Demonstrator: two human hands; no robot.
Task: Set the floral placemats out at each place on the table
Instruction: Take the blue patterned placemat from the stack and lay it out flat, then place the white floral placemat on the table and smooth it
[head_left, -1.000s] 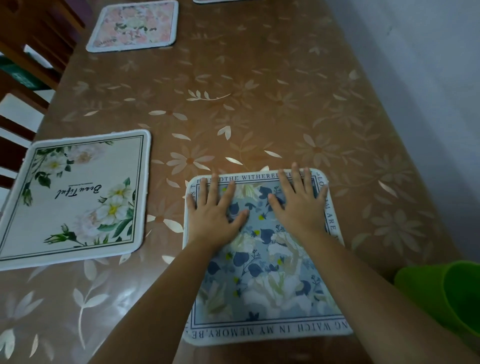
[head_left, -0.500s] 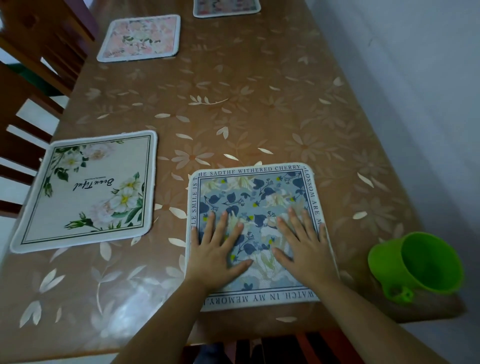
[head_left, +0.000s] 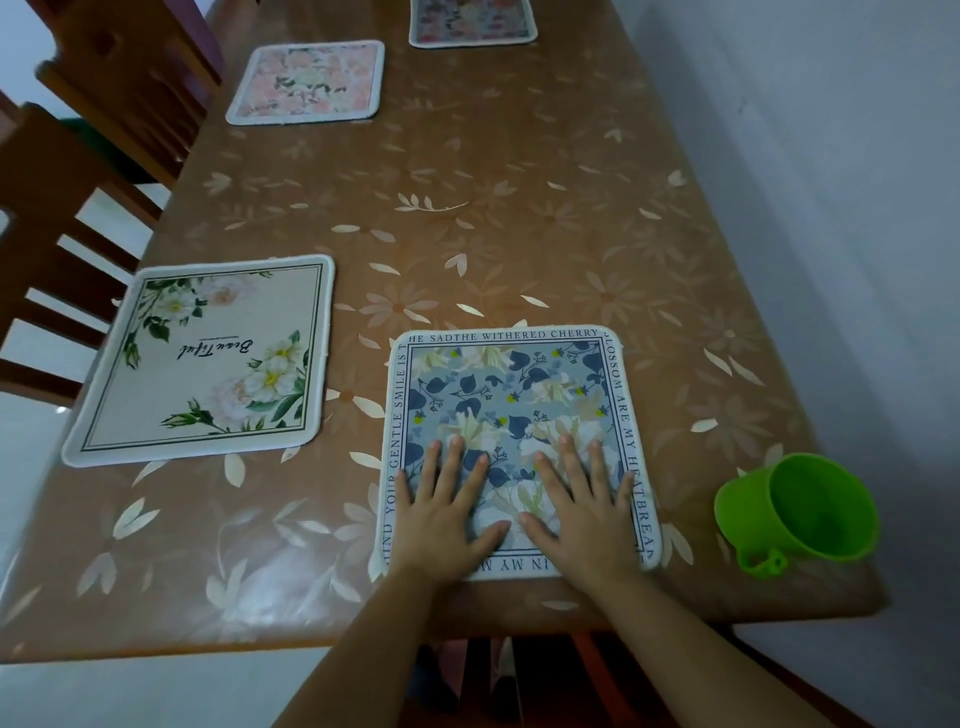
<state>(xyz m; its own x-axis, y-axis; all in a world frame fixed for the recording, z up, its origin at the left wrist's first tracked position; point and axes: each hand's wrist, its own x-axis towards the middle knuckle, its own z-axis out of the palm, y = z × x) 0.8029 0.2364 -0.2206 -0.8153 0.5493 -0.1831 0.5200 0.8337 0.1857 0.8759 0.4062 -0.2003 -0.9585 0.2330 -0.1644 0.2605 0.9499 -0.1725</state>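
Both arms stretched forward; left hand (head_left: 441, 519) and right hand (head_left: 582, 514) flat, fingers spread, pressing blue placemat (head_left: 511, 400) near bench (head_left: 467, 208) edge; green cup (head_left: 800, 514) right of right hand.

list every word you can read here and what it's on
Blue placemat, top border: "HE SADTHE WITHERED CHERRY"
Right border: "BLOSSOM ARE MY HEARTBREA"
Left border: "IND YOUR GENTLE SMILE IS T"
Near border: "IN MY M", rest covered
White placemat: "Beautiful"
Elsewhere: nothing readable
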